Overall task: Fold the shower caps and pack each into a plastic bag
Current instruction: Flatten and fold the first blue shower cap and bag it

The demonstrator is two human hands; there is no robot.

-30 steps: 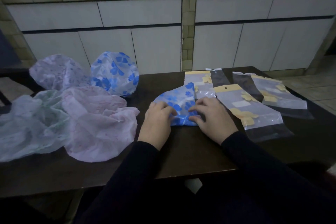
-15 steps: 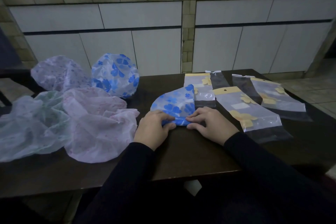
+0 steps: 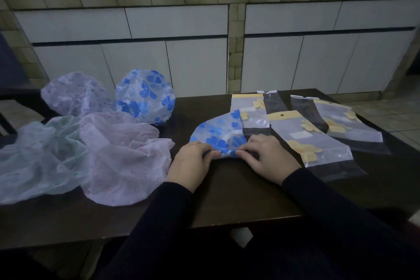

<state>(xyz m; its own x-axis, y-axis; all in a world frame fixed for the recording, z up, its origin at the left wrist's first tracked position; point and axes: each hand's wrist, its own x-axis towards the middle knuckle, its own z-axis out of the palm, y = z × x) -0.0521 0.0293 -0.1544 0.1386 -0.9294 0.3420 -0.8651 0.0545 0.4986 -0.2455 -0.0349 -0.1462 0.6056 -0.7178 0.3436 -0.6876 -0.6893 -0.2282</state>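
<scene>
Fingers (image 3: 212,154) of the left hand (image 3: 189,163) and those of the right hand (image 3: 267,158) curl in and pinch the near edge of the blue-flowered shower cap (image 3: 219,137), lying half-folded on the counter (image 3: 227,193) against a plastic bag (image 3: 251,112). Best pressed flat, squeezing air out, and narrowed to bag width.

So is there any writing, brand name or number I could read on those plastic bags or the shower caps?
None can be read.
Plastic bags: yellow top strips, yellow flower shapes and a pale white patch that may be a label, too blurred to show any letters.
Blue-flowered shower cap, held by the left hand and right hand: only a flower pattern, no words.
Other shower caps: faint prints only, no readable text.
</scene>
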